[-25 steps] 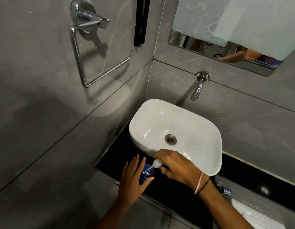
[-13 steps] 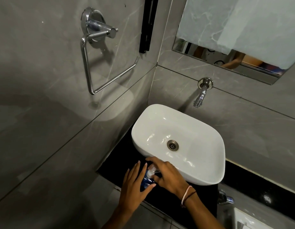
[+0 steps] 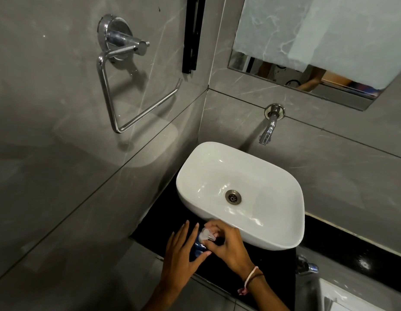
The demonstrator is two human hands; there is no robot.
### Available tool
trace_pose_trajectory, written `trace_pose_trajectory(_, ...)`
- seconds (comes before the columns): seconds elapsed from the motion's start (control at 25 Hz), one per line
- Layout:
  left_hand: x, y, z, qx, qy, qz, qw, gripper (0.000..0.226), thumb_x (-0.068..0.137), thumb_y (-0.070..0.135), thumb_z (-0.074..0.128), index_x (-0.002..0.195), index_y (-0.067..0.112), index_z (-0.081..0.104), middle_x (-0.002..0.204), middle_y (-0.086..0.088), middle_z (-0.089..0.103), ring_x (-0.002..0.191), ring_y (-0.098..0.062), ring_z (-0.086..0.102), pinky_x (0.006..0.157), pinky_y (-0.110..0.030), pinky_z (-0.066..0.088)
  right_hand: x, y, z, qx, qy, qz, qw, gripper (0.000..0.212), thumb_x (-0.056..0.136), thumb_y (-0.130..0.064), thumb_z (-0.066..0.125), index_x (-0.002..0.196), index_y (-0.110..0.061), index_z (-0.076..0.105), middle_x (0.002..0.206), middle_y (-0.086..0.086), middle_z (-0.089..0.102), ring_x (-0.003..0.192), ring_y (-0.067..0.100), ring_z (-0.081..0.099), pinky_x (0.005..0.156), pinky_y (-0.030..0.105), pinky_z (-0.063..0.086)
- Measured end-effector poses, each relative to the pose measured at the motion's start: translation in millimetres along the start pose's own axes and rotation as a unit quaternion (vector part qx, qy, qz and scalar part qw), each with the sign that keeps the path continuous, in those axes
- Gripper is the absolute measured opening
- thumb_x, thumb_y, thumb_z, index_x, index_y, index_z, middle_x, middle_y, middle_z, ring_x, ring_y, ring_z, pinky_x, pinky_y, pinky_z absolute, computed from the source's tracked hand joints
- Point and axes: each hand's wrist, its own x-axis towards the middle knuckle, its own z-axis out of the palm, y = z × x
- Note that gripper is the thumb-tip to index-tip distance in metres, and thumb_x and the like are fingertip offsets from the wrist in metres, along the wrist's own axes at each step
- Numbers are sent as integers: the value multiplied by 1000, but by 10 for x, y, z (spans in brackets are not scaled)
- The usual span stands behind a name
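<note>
Hemmed in at the corner
White basin (image 3: 273, 198) sits hard ahead of the right hand (image 3: 228, 245), grey wall (image 3: 83, 221) close left of the left hand (image 3: 181, 259), blue bottle (image 3: 197, 246) between them; black counter (image 3: 273, 265) opens rightward.

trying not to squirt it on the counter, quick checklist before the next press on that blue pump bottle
1. Right hand on the pump head, fingers curled over it: ok.
2. Left hand lies alongside the blue bottle with its fingers straight and its thumb in front: ok.
3. Bottle standing flat on the black counter: cannot tell, because the hands hide its base.
4. Nozzle aimed at the left palm: cannot tell, because the right fingers cover it.
5. Basin ready for rinsing, with its drain uncovered: ok.
6. Tap shows no stream: ok.
</note>
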Motion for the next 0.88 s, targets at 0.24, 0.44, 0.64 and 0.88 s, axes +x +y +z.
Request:
trace_pose_trajectory(0.24,19,30,-31,13,4,2,1000,81,84,75,44,145,23,42,152,-12,41,137,-28,41,109,-54,39,1,49,60,7,20,12,1000,39,77,-19,91,111,-21,72,92,-4,76,87,5,69,84,15,57)
trace_pose_trajectory(0.44,2,4,-21,22,-2,15,1000,75,83,62,55,146,23,41,151,-11,42,138,-27,40,105,-58,42,-93,101,107,20,7,4,1000,43,76,-23,91,116,-24,75,105,-9,70,99,2,66,87,13,53)
trace_pose_trajectory(0.64,2,17,-35,27,14,9,999,78,84,71,50,143,22,46,149,-13,46,135,-28,44,107,-54,41,-63,130,104,3,21,21,1000,20,81,-16,87,98,-15,78,97,0,74,94,10,68,88,34,58)
trace_pose_trajectory(0.88,-4,-9,-22,29,18,24,999,76,77,45,79,141,18,49,147,-14,47,135,-30,45,102,-60,44,-104,138,134,29,9,13,999,49,73,-27,92,117,-32,70,110,-12,70,104,7,65,89,15,54)
